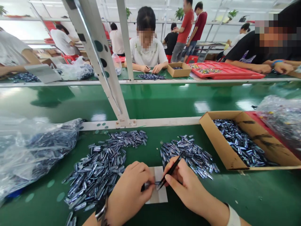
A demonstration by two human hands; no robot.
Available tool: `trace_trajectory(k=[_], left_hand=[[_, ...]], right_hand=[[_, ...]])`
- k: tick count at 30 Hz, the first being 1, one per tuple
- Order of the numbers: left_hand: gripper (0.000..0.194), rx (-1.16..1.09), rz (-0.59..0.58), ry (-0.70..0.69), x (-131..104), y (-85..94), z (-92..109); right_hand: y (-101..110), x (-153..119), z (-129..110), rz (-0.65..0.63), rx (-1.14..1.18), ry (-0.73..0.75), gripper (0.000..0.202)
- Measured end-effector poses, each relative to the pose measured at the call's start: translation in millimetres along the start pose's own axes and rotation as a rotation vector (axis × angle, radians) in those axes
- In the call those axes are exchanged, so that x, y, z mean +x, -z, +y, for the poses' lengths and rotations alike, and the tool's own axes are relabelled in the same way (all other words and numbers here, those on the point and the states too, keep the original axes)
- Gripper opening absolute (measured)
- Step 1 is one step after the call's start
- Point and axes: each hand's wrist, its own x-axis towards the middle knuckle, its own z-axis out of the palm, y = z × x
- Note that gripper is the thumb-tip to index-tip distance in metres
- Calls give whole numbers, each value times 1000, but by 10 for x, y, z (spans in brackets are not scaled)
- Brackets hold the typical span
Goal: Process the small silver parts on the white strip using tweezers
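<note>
At lower centre, the left hand (133, 188) pinches a small bluish piece (157, 182), partly hidden, between both hands; the right hand (184, 179) grips slim black tweezers (173, 167), tips beside it, above a white rectangular card (162, 197). An open brown cardboard box (217, 146) sits mid-right.

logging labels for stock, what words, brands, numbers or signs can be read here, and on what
No text can be read.
Cardboard box: dark marks inside, no legible letters.
Black shirt: print too blurred to read.
Pale card: no print visible on its uncovered part.
</note>
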Motion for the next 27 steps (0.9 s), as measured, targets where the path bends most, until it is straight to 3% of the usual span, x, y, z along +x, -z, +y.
trace_trajectory(k=[6, 19, 27], left_hand=[[16, -60, 4, 37, 6, 22, -22], [13, 21, 3, -19, 3, 18, -29], [14, 20, 1, -26, -2, 32, -18]], right_hand=[[8, -19, -42, -8, -93, 17, 7], [25, 11, -1, -25, -101, 10, 7], [9, 34, -7, 44, 33, -18, 15]])
